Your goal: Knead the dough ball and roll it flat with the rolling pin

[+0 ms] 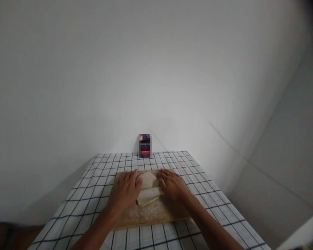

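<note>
One left hand point(127, 187) and one right hand point(173, 184) lie flat, fingers out straight, over a rolling pin point(150, 193). Dough point(148, 180) sits under it on the board point(143, 218). Pushing too hard could tear it.

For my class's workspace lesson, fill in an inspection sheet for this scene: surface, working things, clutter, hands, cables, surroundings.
Surface: checked cloth covers the table; a wooden board on it bears whitish smears.
Working things: dough lies on the board, a pale rolling pin across it.
Clutter: one upright object, pixelated, at the table's far edge; identity cannot be told.
Hands: left hand and right hand lie over the pin's two ends, fingers pointing forward.
Cables: a thin line crosses the wall at right; whether it is a cable cannot be told.
Surroundings: plain pale walls.
</note>
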`<state>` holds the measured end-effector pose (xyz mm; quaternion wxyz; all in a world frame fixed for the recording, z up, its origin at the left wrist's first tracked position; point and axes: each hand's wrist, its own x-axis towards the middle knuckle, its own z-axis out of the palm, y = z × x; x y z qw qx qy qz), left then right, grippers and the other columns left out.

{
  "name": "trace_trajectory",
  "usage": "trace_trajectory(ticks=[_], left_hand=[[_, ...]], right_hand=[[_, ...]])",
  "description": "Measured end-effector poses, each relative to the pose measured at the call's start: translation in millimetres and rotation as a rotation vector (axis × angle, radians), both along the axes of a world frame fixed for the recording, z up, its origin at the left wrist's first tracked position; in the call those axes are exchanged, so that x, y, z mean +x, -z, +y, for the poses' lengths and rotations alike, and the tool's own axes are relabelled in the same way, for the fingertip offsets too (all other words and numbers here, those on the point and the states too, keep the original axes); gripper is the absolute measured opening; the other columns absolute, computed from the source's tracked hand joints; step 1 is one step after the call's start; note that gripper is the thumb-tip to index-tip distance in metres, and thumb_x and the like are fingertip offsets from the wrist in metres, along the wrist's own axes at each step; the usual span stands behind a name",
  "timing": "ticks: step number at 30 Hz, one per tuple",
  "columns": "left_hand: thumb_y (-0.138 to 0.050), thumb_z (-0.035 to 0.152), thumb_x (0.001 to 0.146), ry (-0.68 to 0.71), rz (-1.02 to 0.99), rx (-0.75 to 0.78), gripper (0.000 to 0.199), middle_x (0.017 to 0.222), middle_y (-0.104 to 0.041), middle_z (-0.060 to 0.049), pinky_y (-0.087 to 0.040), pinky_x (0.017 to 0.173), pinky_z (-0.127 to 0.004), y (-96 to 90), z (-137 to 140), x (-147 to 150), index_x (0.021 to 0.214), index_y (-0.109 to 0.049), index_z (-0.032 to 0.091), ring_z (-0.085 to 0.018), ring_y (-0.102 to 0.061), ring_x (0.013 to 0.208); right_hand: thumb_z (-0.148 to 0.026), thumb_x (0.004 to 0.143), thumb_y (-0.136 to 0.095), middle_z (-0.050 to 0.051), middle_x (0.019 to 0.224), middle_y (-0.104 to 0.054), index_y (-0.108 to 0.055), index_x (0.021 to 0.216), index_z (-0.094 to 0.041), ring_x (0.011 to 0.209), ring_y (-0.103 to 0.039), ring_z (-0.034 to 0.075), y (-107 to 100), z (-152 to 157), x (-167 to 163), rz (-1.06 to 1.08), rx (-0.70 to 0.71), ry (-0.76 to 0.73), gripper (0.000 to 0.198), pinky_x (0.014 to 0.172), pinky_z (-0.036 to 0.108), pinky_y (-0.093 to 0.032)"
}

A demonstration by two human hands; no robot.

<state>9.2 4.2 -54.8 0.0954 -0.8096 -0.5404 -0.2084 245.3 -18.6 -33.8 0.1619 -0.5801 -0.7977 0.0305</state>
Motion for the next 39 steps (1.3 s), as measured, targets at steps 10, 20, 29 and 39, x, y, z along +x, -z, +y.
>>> trace_trajectory(ticks=[10, 20, 29, 39], left_hand=[[-0.037, 0.040, 0.107, 0.001, 0.062, 0.067, 0.044, 0.146, -0.063, -0.013, -0.040, 0.116, -0.060, 18.7, -17, -6, 0.141, -0.057, 0.023, -0.032, -0.054, 0.139], [-0.037, 0.041, 0.108, -0.092, 0.104, 0.039, 0.049, 0.143, -0.065, -0.018, -0.041, 0.117, -0.057, 1.6, -24, 2, 0.142, -0.057, 0.013, -0.033, -0.055, 0.138], [-0.041, 0.039, 0.105, -0.015, 0.073, 0.054, 0.043, 0.139, -0.068, -0.014, -0.042, 0.113, -0.054, -8.0, -19, 2, 0.137, -0.062, 0.021, -0.033, -0.057, 0.135], [-0.039, 0.041, 0.105, -0.060, 0.035, 0.115, 0.052, 0.146, -0.063, -0.019, -0.035, 0.118, -0.061, 2.4, -46, 9, 0.144, -0.059, 0.012, -0.039, -0.050, 0.143]], right_hand=[[-0.030, 0.106, -0.031, 0.010, 0.158, -0.052, -0.058, 0.146, -0.022, 0.147, -0.045, 0.028, 2, -23, 0, -0.023, -0.041, 0.021, 0.049, 0.118, 0.052, -0.037], [-0.031, 0.106, -0.033, 0.011, 0.155, -0.055, -0.061, 0.143, -0.020, 0.144, -0.049, 0.026, 2, -9, -1, 0.011, 0.000, -0.069, 0.047, 0.119, 0.046, -0.034], [-0.041, 0.110, -0.030, 0.008, 0.147, -0.064, -0.069, 0.127, -0.025, 0.137, -0.057, 0.025, 2, -19, -11, 0.061, 0.038, 0.108, 0.046, 0.112, 0.047, -0.041], [-0.032, 0.108, -0.031, 0.005, 0.155, -0.057, -0.062, 0.141, -0.024, 0.148, -0.045, 0.023, 14, -41, -12, 0.011, 0.066, 0.171, 0.046, 0.121, 0.044, -0.032]])
